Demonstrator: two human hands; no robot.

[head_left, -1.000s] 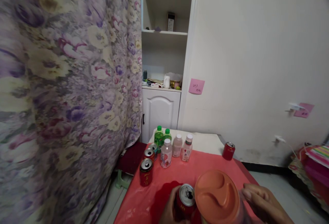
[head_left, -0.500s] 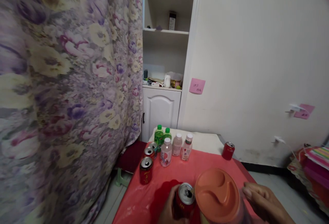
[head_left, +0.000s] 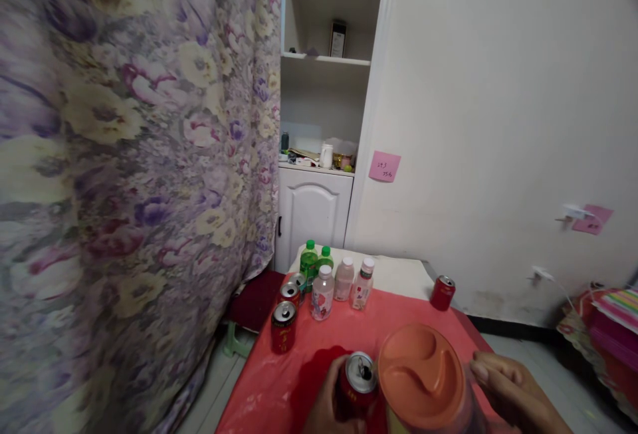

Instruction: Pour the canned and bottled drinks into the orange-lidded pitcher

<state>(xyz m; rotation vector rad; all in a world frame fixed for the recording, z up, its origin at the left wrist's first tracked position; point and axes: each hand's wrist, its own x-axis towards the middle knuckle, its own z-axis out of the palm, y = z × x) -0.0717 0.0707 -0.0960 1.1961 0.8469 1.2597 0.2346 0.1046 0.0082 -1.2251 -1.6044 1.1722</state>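
My left hand [head_left: 326, 397] is wrapped round a dark red drink can [head_left: 359, 381] with its top opened, low at the front of the table. Right beside the can is a pitcher with a round orange lid [head_left: 421, 374]; its clear body is mostly hidden below the lid and cut off by the lower frame edge. At the pitcher's right side my right hand [head_left: 513, 387] is closed, fingers curled where a handle would be, though the handle itself is hidden. Two red cans, one of them a darker red can [head_left: 284, 327], stand at the table's left edge.
Behind them stand a teal can [head_left: 299, 282], green bottles [head_left: 309, 261] and several white-capped clear bottles [head_left: 322, 294]. Another red can [head_left: 442, 293] is at the right rear of the red-covered table [head_left: 269, 394]. A floral curtain [head_left: 149, 155] hangs left; a cabinet [head_left: 316, 215] stands behind.
The camera view has shifted very slightly. Both hands, the can and the pitcher keep almost the same places.
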